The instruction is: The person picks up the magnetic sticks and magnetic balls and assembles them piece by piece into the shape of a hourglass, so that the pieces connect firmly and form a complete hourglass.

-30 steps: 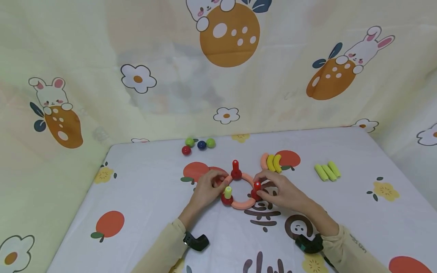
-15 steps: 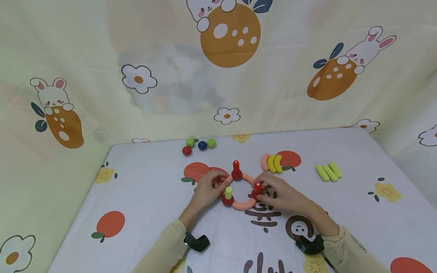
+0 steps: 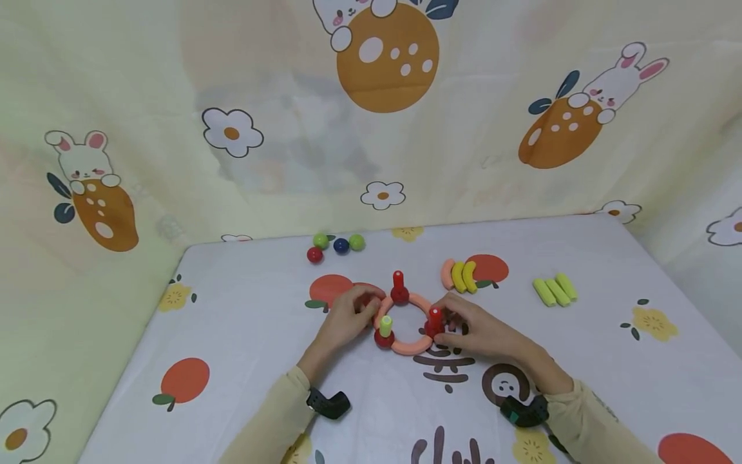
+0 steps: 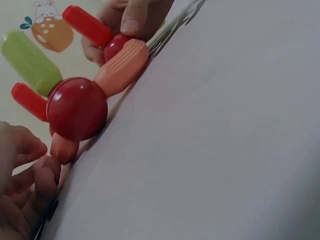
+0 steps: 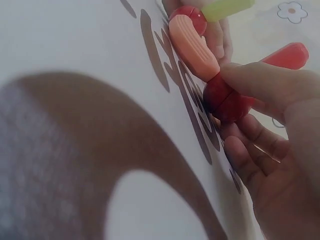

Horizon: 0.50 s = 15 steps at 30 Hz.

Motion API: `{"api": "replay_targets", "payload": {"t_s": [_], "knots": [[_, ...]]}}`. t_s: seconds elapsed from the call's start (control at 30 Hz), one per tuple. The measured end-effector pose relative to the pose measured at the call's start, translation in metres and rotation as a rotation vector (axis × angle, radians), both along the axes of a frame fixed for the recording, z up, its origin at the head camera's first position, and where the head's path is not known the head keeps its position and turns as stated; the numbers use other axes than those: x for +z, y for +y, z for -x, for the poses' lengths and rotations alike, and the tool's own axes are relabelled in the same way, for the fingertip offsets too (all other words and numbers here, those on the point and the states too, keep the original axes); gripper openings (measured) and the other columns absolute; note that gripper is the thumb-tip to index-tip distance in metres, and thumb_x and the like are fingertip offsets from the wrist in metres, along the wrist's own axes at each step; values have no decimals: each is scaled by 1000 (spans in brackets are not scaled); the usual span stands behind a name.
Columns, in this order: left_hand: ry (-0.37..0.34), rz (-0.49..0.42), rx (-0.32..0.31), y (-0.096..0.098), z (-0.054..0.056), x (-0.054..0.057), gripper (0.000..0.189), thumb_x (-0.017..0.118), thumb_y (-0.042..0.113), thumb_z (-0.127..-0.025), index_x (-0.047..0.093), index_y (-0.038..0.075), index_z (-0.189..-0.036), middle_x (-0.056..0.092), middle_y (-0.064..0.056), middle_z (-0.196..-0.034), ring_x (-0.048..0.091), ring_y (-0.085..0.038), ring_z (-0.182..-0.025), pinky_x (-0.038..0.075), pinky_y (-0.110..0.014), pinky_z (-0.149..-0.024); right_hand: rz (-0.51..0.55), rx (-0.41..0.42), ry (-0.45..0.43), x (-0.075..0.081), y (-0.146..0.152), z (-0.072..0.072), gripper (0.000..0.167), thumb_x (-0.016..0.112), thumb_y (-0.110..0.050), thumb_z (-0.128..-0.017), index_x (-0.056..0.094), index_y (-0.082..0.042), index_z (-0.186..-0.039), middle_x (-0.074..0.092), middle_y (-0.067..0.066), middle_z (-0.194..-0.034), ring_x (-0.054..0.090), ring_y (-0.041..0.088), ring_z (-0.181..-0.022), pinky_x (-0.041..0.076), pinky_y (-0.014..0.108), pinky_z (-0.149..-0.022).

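A ring of peach curved rods (image 3: 412, 348) joined by dark red balls (image 4: 77, 109) lies on the table in the head view. Two short red rods (image 3: 398, 279) and one lime green rod (image 3: 386, 326) stand up from the balls. My right hand (image 3: 481, 328) pinches the ring's right-hand red ball (image 5: 227, 99), thumb on one side and fingers on the other. At the ring's left side is my left hand (image 3: 344, 317). Its thumb and fingers are loosely bent and apart, fingertips right by a peach rod (image 4: 65, 148).
Two green balls (image 3: 356, 242), a blue ball (image 3: 341, 245) and a red ball (image 3: 315, 255) lie at the back left. Behind the ring are a peach curved rod (image 3: 447, 274) and two yellow ones (image 3: 458, 276). Three lime rods (image 3: 559, 292) lie at the right. A printed cloth (image 3: 249, 361) covers the table.
My left thumb and fingers have drawn slightly left, away from the ring's left rod. The right hand stays at its red ball, and the ring keeps its shape.
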<state>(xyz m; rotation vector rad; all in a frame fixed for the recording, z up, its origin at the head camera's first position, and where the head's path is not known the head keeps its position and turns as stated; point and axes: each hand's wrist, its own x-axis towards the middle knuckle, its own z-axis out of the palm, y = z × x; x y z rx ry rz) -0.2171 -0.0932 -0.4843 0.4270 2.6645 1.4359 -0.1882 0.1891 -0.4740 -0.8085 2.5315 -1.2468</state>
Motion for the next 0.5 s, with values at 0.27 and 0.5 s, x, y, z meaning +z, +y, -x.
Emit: {"api": "replay_targets", "payload": {"t_s": [0.27,0.5], "knots": [[177,-31,144,-24,24,8,19,57,20,-94,63,22,-111,62,2,-96,54,-15,-81,47,-24,-67,1,-30,-32,1,0,1,34,73,-35,-82,55,-30,-111,54,-7,-96,52,14,-82,46,22,-66],[303,-77,320,-53,52,11,18,58,12,-90,64,13,-107,58,-6,-93,54,-18,-82,45,-27,-70,11,-35,-59,-1,2,2,36,72,-36,-82,55,-28,-113,53,-4,-97,52,16,-83,46,23,-67]]}}
